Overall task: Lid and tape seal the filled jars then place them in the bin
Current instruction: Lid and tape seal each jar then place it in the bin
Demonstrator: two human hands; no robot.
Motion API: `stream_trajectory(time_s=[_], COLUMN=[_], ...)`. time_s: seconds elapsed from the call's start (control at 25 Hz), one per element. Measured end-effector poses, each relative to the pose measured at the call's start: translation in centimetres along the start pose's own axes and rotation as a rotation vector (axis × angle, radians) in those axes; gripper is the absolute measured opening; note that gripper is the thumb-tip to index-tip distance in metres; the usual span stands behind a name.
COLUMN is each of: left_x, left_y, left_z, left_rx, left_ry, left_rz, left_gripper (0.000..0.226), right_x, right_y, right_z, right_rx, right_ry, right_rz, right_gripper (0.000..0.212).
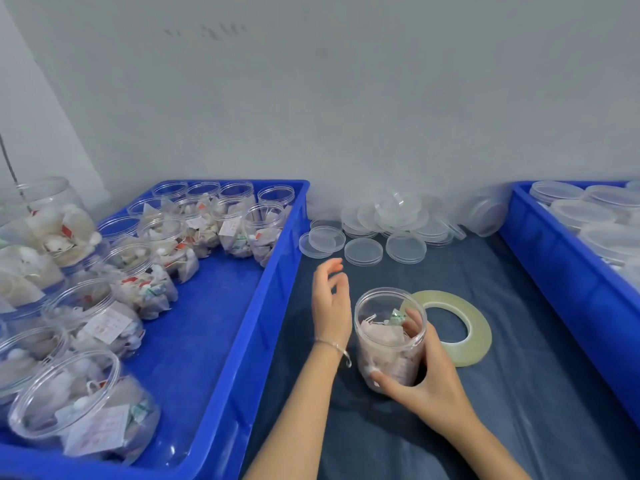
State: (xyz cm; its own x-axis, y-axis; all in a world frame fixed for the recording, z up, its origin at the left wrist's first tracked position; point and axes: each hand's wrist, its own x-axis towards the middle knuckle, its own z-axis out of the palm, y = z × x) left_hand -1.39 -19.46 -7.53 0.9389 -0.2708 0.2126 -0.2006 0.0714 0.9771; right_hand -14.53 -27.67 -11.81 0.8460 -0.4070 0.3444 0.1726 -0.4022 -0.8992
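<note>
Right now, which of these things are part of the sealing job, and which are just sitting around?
In use:
- open filled jar, gripped by the right hand
- left hand, reaching toward the loose lids
- tape roll
- blue bin of unlidded jars
- right blue bin holding lidded jars

Lying about:
- dark table cover

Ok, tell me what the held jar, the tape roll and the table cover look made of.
Jar: clear glossy plastic, apparently; contents show through. Tape roll: translucent yellowish film, shiny, likely plastic. Table cover: dark blue sheet, wrinkled with a slight sheen; fabric or plastic, unclear.
</note>
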Motion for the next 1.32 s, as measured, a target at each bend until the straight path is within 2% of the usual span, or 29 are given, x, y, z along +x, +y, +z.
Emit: stream_trajectory(time_s=[0.04, 0.12, 0.24, 0.36, 0.52, 0.64, 0.72, 0.76, 0.8, 0.88, 1.0, 1.16, 1.24, 1.32], left_x=[1.7, 4.8, 7.5, 8.9, 10.3, 9.9, 9.1, 8.7, 8.5, 8.4, 9.0, 8.6, 7.6, 6.2], left_y=[-1.0, -2.7, -3.8, -3.8, -4.1, -4.3, -4.4, -4.5, -4.7, -5.3, -5.6, -5.6, -5.5, -4.0], left_z=[0.5, 1.7, 3.2, 4.5, 4.7, 4.2, 3.9, 3.8, 3.7, 3.4, 2.9, 2.3, 1.9, 1.9], left_rx=[0.176, 0.553, 0.987, 1.181, 1.309, 1.316, 1.243, 1.202, 1.182, 1.220, 1.307, 1.276, 1.108, 0.644], left_ry=[-0.045, -0.279, -0.590, -0.744, -0.769, -0.669, -0.560, -0.523, -0.515, -0.621, -0.780, -0.675, -0.581, -0.351], left_rz=[-0.023, 0.019, -0.004, -0.065, -0.125, 0.033, 0.181, 0.223, 0.223, 0.108, -0.015, 0.087, 0.164, 0.078], left_gripper=[0.036, 0.053, 0.064, 0.066, 0.069, 0.061, 0.047, 0.048, 0.058, 0.074, 0.063, 0.048, 0.033, 0.021], right_x=[-0.1, 0.0, 0.0, 0.0, 0.1, 0.2, 0.2, 0.1, 0.1, 0.0, 0.0, -0.1, -0.1, -0.2], right_y=[0.1, 0.1, -0.2, 0.1, 0.4, 0.3, 0.3, 0.2, 0.1, 0.0, -0.1, 0.3, 0.5, 0.5], right_z=[0.0, 0.0, 0.0, -0.1, -0.1, -0.1, -0.1, 0.0, 0.0, 0.0, 0.0, -0.1, -0.1, -0.1], right_rx=[-0.003, 0.002, 0.017, 0.033, 0.034, 0.015, 0.012, 0.014, 0.019, 0.027, 0.023, 0.018, 0.021, 0.033], right_ry=[0.000, 0.008, 0.003, -0.010, -0.019, -0.017, -0.009, -0.005, -0.002, 0.000, 0.007, 0.006, 0.002, -0.001], right_rz=[-0.001, -0.019, -0.041, -0.034, -0.017, -0.018, -0.023, -0.024, -0.025, -0.029, -0.033, -0.014, 0.006, 0.009], right_gripper=[0.090, 0.091, 0.091, 0.091, 0.093, 0.093, 0.091, 0.090, 0.089, 0.088, 0.086, 0.087, 0.088, 0.087])
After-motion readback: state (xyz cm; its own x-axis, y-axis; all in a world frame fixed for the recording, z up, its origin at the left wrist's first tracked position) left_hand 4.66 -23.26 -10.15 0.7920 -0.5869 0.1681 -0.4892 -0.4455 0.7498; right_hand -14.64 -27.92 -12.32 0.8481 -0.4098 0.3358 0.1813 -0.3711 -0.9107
